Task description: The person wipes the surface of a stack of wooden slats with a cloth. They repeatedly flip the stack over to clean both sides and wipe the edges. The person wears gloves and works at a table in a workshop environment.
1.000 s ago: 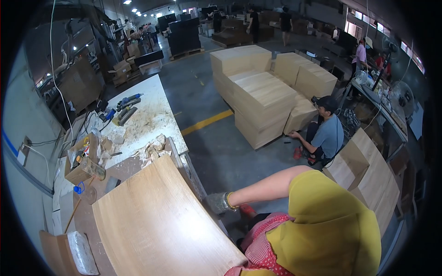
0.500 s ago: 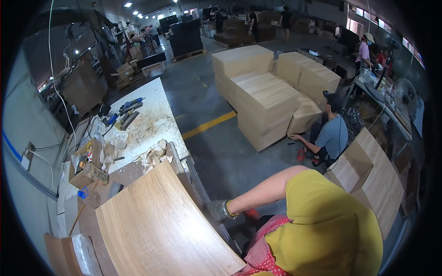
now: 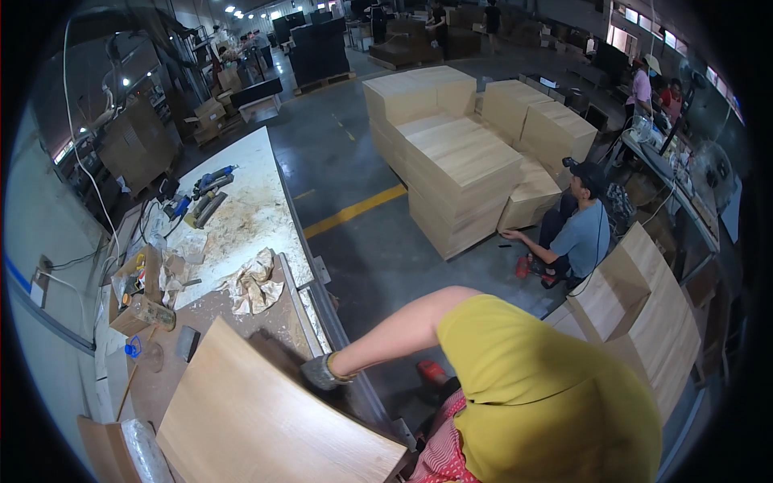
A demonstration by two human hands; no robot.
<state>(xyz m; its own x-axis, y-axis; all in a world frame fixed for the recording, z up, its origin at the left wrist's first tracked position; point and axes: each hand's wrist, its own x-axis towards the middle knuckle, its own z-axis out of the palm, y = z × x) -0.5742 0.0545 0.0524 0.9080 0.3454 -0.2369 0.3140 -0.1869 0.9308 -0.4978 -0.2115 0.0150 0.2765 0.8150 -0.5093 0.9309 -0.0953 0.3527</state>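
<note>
A light wood-grain panel [image 3: 266,419] slants over the near end of the workbench [image 3: 241,185]. Past the panel's right-hand edge, low over the bench, is my right hand [image 3: 324,373] in a grey glove, reaching out from a yellow sleeve. It is close to that edge; whether it touches the panel I cannot tell. The glove's fingers blend into the dark shadow beside the panel, so their grip does not show. My left hand is out of sight. A crumpled pale cloth [image 3: 254,283] lies just beyond the panel.
Blue-handled power tools [image 3: 211,181] lie farther along the bench. A cardboard box [image 3: 135,294] of supplies and a dark block [image 3: 187,344] sit at left. Across the aisle, a person [image 3: 584,229] crouches beside stacked wooden cabinets [image 3: 467,173]. An open wooden cabinet [image 3: 636,306] stands at right.
The panel's far end has swung left and nearer, baring the cloth and more bench. My right hand has moved left along with the panel's edge.
</note>
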